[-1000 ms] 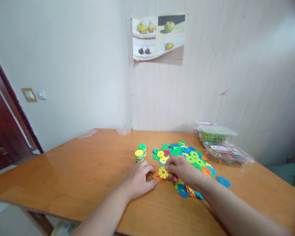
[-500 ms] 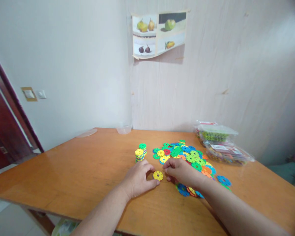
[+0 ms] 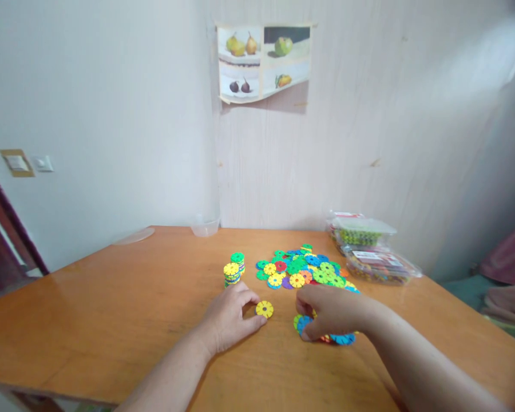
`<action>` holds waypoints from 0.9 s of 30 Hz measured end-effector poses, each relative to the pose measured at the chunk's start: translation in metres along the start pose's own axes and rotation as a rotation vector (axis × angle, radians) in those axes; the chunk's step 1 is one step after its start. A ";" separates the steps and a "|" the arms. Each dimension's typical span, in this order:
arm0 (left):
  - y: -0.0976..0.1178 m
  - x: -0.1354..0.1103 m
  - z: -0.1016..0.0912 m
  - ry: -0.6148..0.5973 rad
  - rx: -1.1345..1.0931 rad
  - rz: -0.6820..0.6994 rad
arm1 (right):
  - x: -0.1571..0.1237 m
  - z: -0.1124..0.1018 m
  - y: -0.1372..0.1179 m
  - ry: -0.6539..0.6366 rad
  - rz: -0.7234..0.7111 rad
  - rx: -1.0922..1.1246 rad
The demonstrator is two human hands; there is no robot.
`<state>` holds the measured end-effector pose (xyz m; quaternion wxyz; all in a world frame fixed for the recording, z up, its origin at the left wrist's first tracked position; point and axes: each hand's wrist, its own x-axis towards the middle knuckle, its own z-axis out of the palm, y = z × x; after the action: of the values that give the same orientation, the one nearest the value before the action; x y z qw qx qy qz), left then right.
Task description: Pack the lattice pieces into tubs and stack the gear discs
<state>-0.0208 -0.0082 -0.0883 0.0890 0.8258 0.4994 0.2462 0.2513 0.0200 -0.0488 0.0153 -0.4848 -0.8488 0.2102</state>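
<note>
My left hand (image 3: 232,316) curls its thumb and index finger around a yellow notched plastic disc (image 3: 264,309), which lies flat at table height, perhaps on others I cannot make out. Just beyond that hand stand two short stacks of the same discs, a yellow-topped stack (image 3: 232,273) and a green-topped stack (image 3: 237,261). Over the near part of the loose pile, my right hand (image 3: 332,311) has thumb and index finger apart. Its thumb touches or hovers by a blue disc (image 3: 304,324); the palm hides several discs, and I see nothing held.
The loose pile of coloured discs (image 3: 298,264) spreads across the wooden table (image 3: 154,297). Clear lidded boxes (image 3: 380,264) stand at the back right. Along the far edge are a clear plastic tub (image 3: 205,227) and a flat clear lid (image 3: 133,236).
My right hand has moved away from the yellow disc, back over the near pile, and its fingers have spread. My left hand stays at the yellow disc. The camera view has turned slightly right.
</note>
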 end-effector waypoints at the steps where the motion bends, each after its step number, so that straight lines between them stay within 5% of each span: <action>1: 0.001 0.000 0.000 -0.003 -0.002 0.000 | 0.002 0.001 -0.001 0.013 0.004 0.004; 11: 0.001 0.000 -0.001 0.005 -0.013 0.002 | 0.025 0.010 -0.005 0.189 -0.094 0.319; 18: 0.001 0.001 -0.002 0.007 -0.012 0.009 | 0.032 0.022 -0.036 0.177 0.067 0.760; 27: -0.001 0.001 0.000 0.004 -0.037 0.004 | 0.047 0.042 -0.037 0.221 0.018 0.732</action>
<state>-0.0211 -0.0073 -0.0889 0.1029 0.8245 0.4935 0.2571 0.1868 0.0279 -0.0816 0.2774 -0.4742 -0.7065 0.4461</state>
